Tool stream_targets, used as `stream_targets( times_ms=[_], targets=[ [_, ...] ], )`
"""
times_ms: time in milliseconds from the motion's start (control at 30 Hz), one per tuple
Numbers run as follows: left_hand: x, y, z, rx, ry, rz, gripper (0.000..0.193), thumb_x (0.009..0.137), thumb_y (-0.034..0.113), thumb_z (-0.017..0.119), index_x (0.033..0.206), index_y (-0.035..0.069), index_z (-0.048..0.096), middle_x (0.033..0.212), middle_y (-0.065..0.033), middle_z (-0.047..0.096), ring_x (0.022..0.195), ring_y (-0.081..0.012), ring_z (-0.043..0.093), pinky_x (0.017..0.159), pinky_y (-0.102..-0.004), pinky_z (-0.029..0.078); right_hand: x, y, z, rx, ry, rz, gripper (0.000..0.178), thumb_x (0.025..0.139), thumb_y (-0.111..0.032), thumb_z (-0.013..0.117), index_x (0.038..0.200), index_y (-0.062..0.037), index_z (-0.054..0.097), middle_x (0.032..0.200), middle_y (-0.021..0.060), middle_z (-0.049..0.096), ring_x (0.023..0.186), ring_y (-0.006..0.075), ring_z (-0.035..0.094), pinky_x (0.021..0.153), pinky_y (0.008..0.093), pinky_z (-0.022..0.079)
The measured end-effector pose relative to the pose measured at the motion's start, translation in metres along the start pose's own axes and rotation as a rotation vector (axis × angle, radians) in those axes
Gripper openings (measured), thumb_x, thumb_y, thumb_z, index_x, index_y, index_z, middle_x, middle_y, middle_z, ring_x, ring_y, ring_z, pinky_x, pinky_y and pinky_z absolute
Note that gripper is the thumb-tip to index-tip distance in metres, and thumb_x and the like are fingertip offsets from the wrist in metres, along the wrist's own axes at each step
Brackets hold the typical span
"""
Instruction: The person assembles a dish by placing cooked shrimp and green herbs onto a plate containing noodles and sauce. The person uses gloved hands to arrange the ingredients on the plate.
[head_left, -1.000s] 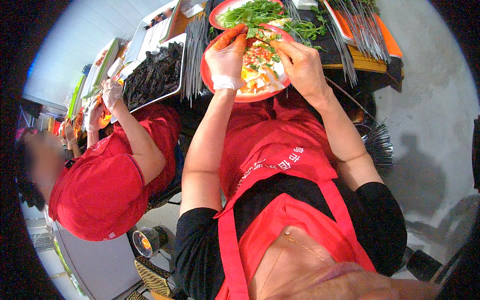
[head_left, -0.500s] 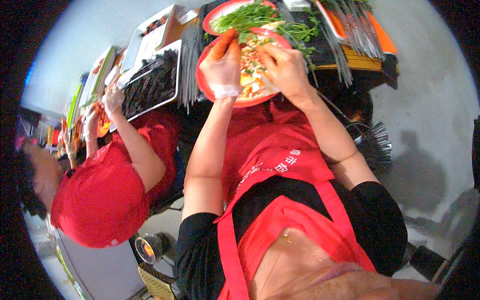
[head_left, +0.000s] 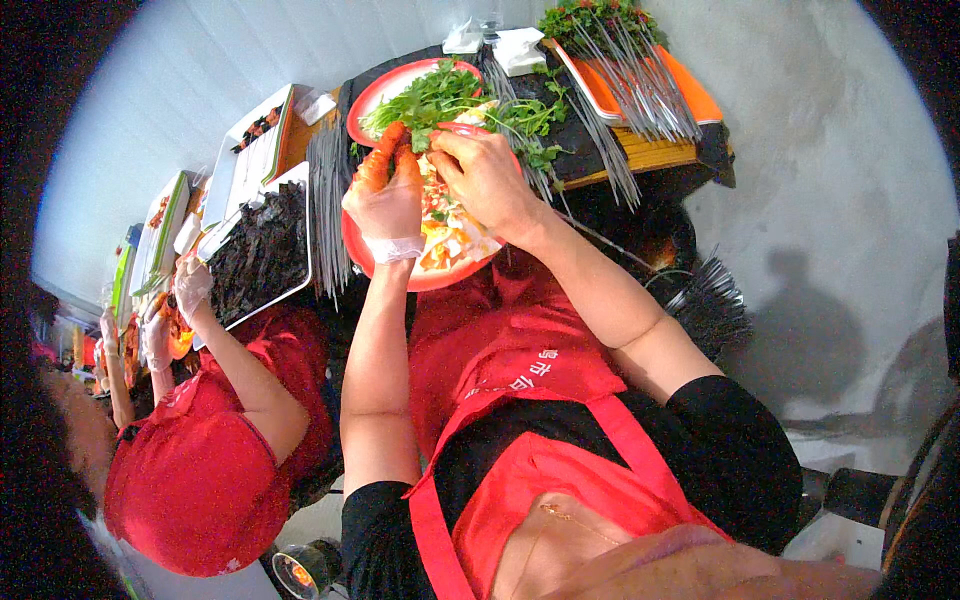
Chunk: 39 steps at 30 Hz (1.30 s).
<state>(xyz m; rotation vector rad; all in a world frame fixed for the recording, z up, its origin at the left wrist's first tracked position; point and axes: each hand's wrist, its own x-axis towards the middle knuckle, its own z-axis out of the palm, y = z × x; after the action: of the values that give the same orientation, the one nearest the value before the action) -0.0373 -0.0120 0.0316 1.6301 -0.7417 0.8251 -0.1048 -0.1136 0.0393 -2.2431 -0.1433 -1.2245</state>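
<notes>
My left hand point(head_left: 388, 200), in a clear glove with orange-red sauce on the fingers, is closed over the left side of a red-rimmed plate point(head_left: 462, 282). Close beside it my right hand point(head_left: 482, 178) bends its thumb and fingers into a pinch over the same plate. Green herb leaves point(head_left: 421, 137) show between the fingertips; what either hand grips is hidden. Chopped pale and orange food point(head_left: 445, 240) with red bits lies on the plate. Just beyond, a second red-rimmed plate point(head_left: 362, 108) carries leafy green herbs point(head_left: 430, 98).
Left of the plates lie metal skewers point(head_left: 327, 200) and a white tray of dark, wrinkled sheets point(head_left: 262, 250). At the right, an orange tray point(head_left: 690, 90) bears skewered greens. A co-worker in a red cap point(head_left: 190, 490) works close on my left with gloved hands point(head_left: 192, 288).
The view has shifted, so plates and trays sit further left and lower. My right fingertips have come closer to the left ones, near the herb leaves.
</notes>
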Motion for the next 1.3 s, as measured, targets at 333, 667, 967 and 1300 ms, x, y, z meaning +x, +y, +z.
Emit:
stream_targets(
  times_ms=[333,667,967,1300],
  targets=[
    [0.041,-0.016,-0.002,-0.100,-0.092,-0.179,0.049,0.081,0.010,0.057,0.126,0.005,0.040,0.086,-0.0112,0.064,0.071,-0.0126,0.060,0.063,-0.0259,0.047,0.015,0.059,-0.053,-0.243,-0.190,-0.078,0.016,0.079,-0.007,0.055,0.092,-0.0005,0.060,0.082,0.0127,0.059,0.075,0.0262,0.059,0.064,0.0323,0.048],
    [0.015,-0.076,0.016,-0.126,-0.272,-0.449,0.024,0.083,0.005,0.052,0.106,-0.003,0.056,0.104,-0.0121,0.059,0.095,-0.0159,0.055,0.084,-0.0271,0.041,0.115,0.278,-0.084,-0.246,-0.014,0.456,0.016,0.083,-0.016,0.055,0.090,-0.0051,0.064,0.058,0.0006,0.061,0.049,0.0059,0.053,0.045,0.0224,0.042],
    [0.003,-0.082,0.018,-0.121,-0.306,-0.674,0.019,0.083,0.005,0.054,0.099,-0.004,0.060,0.086,-0.0075,0.063,0.079,-0.0113,0.057,0.069,-0.0240,0.046,0.167,0.402,-0.097,-0.519,0.074,0.568,0.014,0.078,-0.017,0.055,0.080,-0.0080,0.065,0.053,0.0031,0.060,0.047,0.0103,0.057,0.050,0.0264,0.046],
    [0.006,-0.086,0.016,-0.122,-0.382,-0.579,0.017,0.082,0.002,0.050,0.094,-0.005,0.061,0.082,-0.0095,0.064,0.075,-0.0140,0.060,0.068,-0.0253,0.048,0.142,0.422,-0.087,-0.409,0.113,0.669,0.004,0.054,-0.011,0.064,0.058,-0.0099,0.062,0.054,0.0094,0.059,0.057,0.0262,0.060,0.057,0.0357,0.049]
  ],
)
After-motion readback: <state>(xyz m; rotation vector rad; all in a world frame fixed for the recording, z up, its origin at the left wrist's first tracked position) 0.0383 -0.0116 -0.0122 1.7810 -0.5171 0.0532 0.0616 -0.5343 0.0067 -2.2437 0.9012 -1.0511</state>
